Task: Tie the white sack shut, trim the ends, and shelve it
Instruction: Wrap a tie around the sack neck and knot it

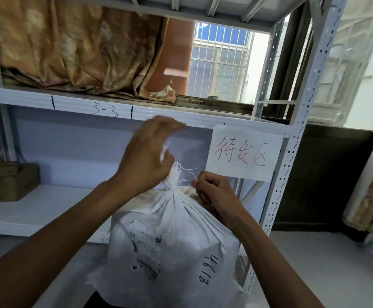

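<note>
Left hand [146, 156], blurred at mid-frame, pinches a white strand above the sack's gathered neck. Right hand [214, 188] pinches another strand just beside that neck. The white sack [176, 252] stands lower centre, before the metal shelf rack [81, 101]. A red-lettered paper sign [243, 152] hangs at upper right.

Your left hand [150, 156], just above your right hand's [212, 190] pinch on the string [191, 173], is motion-blurred; its hold can't be told. Below that pinch, the white sack [176, 241] runs off the bottom edge, and its label [146, 250] print is too small to read.
</note>
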